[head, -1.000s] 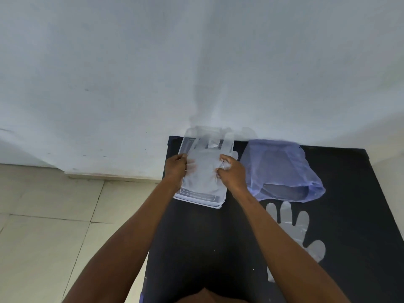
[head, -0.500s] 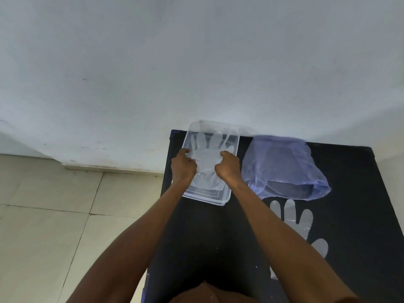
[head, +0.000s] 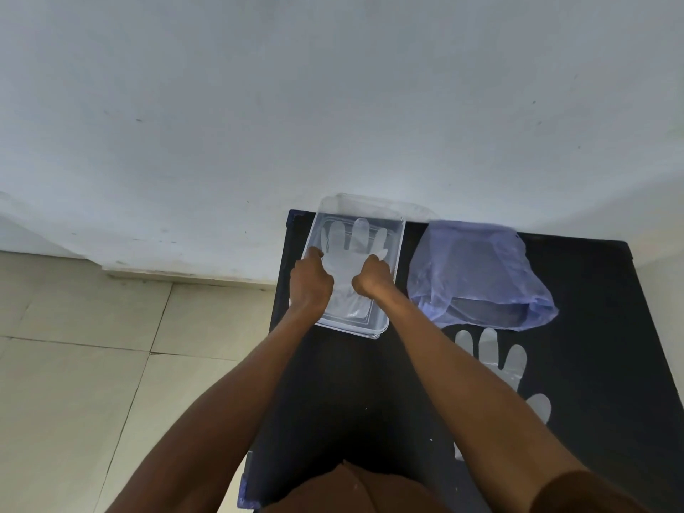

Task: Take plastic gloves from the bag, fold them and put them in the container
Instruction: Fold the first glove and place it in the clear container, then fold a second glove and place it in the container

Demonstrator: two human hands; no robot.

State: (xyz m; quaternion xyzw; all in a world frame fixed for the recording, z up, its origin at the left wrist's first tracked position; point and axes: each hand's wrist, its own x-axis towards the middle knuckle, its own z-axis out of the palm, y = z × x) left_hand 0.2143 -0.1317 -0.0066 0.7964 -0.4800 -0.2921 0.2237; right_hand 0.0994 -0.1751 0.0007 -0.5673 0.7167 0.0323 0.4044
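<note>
A clear plastic container (head: 396, 231) stands at the back left of the black table (head: 370, 383). A translucent plastic glove (head: 351, 249) lies spread flat over it, fingers pointing to the wall. My left hand (head: 310, 281) pinches the glove's left edge, and my right hand (head: 372, 277) pinches its right edge near the thumb. A pale blue plastic bag (head: 477, 275) lies to the right of the container. A second glove (head: 499, 368) lies flat on the table in front of the bag, partly hidden by my right forearm.
A white wall rises right behind the table. Beige floor tiles (head: 92, 346) lie to the left, beyond the table's left edge. Dark tabletop shows on the right, past the bag and the second glove.
The glove went from bunched between my hands to spread flat over the container with its fingers out. Both hands moved slightly toward the wall and stayed on its edges.
</note>
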